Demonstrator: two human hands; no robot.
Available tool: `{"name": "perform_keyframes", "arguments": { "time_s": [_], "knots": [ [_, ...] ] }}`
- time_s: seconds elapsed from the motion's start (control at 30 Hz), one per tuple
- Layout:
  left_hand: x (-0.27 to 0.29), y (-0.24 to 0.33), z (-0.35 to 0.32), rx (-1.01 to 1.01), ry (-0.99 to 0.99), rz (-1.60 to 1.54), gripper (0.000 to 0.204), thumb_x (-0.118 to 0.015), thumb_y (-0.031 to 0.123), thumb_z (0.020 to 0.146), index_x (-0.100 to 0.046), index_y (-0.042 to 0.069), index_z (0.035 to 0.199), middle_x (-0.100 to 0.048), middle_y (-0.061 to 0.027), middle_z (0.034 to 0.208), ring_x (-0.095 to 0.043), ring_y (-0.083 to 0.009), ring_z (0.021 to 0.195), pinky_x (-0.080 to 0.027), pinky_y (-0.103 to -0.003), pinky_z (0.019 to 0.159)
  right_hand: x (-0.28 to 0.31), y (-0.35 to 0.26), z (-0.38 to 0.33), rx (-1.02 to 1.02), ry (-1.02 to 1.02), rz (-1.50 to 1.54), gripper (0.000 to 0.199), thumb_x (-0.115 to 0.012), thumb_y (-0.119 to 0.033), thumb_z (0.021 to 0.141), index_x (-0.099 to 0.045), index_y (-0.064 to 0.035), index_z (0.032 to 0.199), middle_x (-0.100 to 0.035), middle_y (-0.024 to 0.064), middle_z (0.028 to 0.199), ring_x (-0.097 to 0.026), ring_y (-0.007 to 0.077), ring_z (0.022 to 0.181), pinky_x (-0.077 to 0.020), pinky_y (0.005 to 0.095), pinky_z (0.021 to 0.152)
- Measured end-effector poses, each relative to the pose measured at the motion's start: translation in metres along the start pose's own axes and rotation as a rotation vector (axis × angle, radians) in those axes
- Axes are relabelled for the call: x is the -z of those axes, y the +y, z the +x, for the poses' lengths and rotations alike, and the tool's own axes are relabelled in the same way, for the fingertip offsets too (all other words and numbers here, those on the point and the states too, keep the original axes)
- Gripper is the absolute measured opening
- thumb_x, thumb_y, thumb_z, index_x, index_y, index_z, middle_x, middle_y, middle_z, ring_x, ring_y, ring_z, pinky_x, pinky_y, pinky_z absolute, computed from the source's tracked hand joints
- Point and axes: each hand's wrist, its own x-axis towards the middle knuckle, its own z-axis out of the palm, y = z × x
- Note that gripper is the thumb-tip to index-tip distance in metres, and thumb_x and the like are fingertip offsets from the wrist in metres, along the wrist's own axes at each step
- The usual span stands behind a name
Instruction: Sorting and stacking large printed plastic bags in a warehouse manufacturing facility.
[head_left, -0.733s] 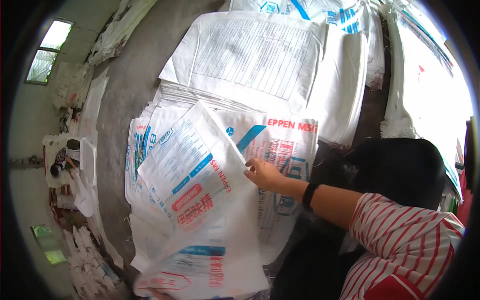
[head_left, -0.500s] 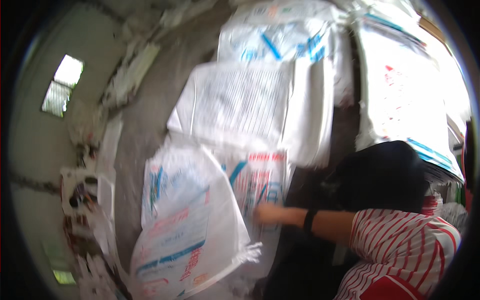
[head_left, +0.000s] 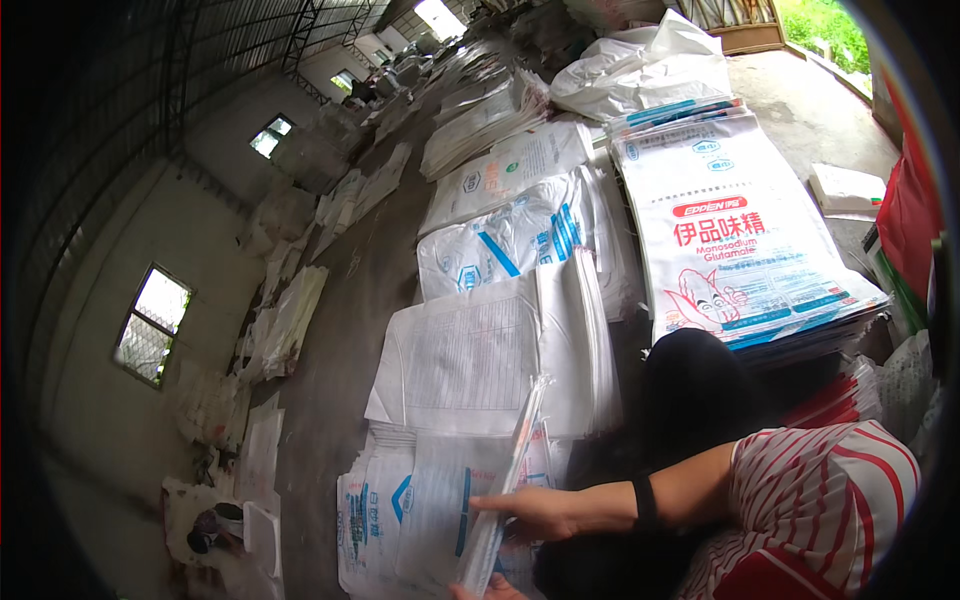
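A white woven sack (head_left: pixel 512 465), seen almost edge-on as a narrow strip, stands tilted over a stack of printed woven sacks (head_left: pixel 400 515). My right hand (head_left: pixel 535 512), with a black band at the wrist, is closed on its side, about midway down the strip. Only part of my left hand (head_left: pixel 490 590) shows at the bottom edge. Its fingers are bent round the lower end of the same sack. Just beyond lies a stack of white sacks (head_left: pixel 460 345) with a lined, table-like print, its right side folded over.
Further sack stacks (head_left: pixel 500 245) run along the dark floor (head_left: pixel 335 345). To the right stands a tall stack with red and blue print (head_left: pixel 735 250). My dark-trousered knee (head_left: pixel 700 385) is beside it. More sacks (head_left: pixel 290 315) lie along the left wall.
My view has swung to show more of the room. The bulging printed sack at lower left is no longer spread there. My right hand, blurred and reaching before, now grips an edge-on sack.
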Motion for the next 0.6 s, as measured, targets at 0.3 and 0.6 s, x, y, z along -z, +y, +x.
{"name": "perform_keyframes", "arguments": {
  "time_s": [0.3,0.6],
  "knots": [
    [0.154,-0.076,-0.001,0.212,-0.402,0.695,0.046,-0.047,0.021,0.105,-0.038,0.003,0.146,-0.051,-0.0114,0.132,-0.052,-0.0262,0.121,-0.042,-0.038,0.104,0.035,-0.038,-0.039,0.322,0.426,-0.383,0.045,-0.062,-0.022,0.094,-0.056,0.0138,0.121,-0.066,0.0221,0.107,-0.07,0.031,0.091,-0.0589,0.0389,0.078],
    [0.176,-0.085,0.048,0.183,-0.476,0.64,0.051,-0.046,0.028,0.103,-0.038,0.004,0.148,-0.049,-0.0132,0.137,-0.05,-0.0287,0.127,-0.04,-0.04,0.108,0.023,-0.058,-0.096,0.498,0.477,-0.958,0.036,-0.061,-0.008,0.081,-0.059,0.014,0.109,-0.068,0.0246,0.097,-0.071,0.0322,0.084,-0.0588,0.0398,0.066]
  ]
}}
